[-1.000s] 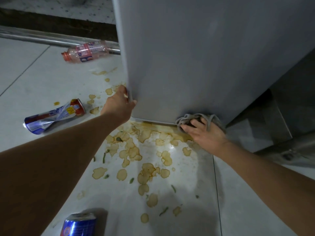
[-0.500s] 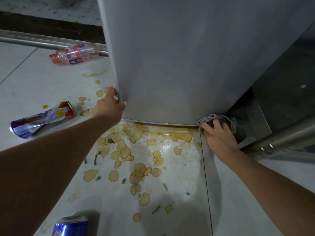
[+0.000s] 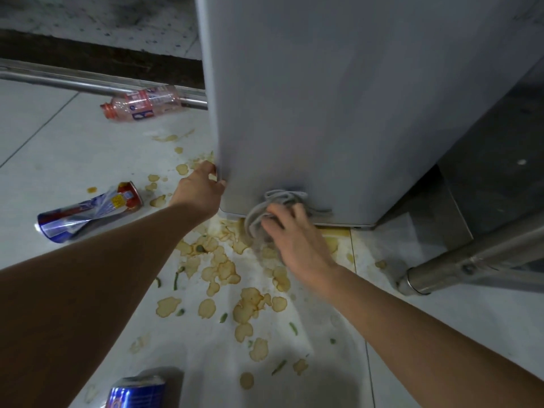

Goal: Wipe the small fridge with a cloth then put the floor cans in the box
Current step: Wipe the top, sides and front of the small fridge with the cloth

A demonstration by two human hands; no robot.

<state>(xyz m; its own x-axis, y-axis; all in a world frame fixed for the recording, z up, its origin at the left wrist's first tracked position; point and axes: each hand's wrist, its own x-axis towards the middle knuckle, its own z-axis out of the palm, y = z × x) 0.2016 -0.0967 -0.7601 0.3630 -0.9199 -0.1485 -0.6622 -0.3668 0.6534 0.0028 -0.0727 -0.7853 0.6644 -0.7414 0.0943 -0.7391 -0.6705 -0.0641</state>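
The small grey fridge [image 3: 338, 98] stands on the white tiled floor. My left hand [image 3: 200, 188] grips its lower left edge. My right hand [image 3: 297, 240] presses a grey cloth [image 3: 279, 200] against the bottom of the fridge front, left of centre. A crushed blue and red can [image 3: 88, 212] lies on the floor to the left. Another blue can [image 3: 135, 391] stands at the bottom edge, partly cut off. No box is in view.
A clear plastic bottle with a pink label [image 3: 144, 105] lies by a metal rail [image 3: 73, 82] at the back. Brown spill stains and green bits [image 3: 223, 278] cover the tiles under the fridge. A metal leg [image 3: 471, 260] slants in at the right.
My right hand has swept the cloth leftward along the fridge's bottom edge, from its right corner to left of centre. My left hand keeps its hold on the left edge.
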